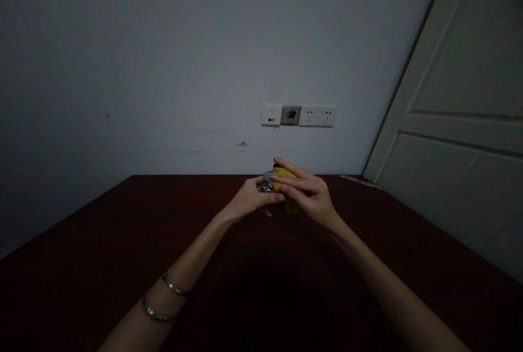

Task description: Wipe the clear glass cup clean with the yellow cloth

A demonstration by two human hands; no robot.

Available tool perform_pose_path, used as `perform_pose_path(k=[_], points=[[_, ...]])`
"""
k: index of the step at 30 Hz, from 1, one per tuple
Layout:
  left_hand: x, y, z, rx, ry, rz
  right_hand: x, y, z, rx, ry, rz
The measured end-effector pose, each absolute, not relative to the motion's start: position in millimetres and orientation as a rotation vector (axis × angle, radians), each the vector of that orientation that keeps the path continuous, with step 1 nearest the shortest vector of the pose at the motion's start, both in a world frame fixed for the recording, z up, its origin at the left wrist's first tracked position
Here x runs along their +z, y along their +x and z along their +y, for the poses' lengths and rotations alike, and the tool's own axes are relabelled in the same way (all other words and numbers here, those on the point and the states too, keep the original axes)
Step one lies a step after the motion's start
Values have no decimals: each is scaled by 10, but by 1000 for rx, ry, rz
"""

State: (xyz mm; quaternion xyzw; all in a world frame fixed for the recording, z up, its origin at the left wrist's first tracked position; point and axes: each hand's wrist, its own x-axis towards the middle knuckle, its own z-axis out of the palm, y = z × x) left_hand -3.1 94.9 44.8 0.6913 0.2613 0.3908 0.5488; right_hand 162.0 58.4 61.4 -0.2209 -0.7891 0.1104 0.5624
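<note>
Out over the far part of the table, my two hands meet. The fingers of my left hand (251, 198) are closed round a shiny, glass-like object (267, 183), mostly hidden by the hands. My right hand (312, 194) grips a soft-looking yellow object (281, 173) with a black upper edge. It touches or sits right against the shiny object; I cannot tell whether the two are joined. Some yellow also shows below the right fingers. Dim light keeps the exact kind of both objects unclear.
The dark red table (163, 221) runs back to a pale wall (183, 58). A row of sockets (310, 116) is set in that wall. At the right stands a panelled door (461, 139). A thin flat strip (362, 181) lies at the table's far right edge.
</note>
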Motion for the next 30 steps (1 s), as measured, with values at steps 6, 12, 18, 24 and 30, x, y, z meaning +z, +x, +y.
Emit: perform_pose_path(k=[6,12,18,24,30], points=[[492,-25,900,976,1835,767,592,1609,693,461,-633,-1643],[508,-18,913,1171,2098,1183,544,1559,673,174,-634,-1816],[552,18,838,1092,2157,1332,507,1548,633,-123,-571,-2014],[568,55,818,1072,2112,1421,487,1501,646,-122,-683,-1804],[538,12,850,1167,2111,1231,473,1529,632,-6,-590,-1921]])
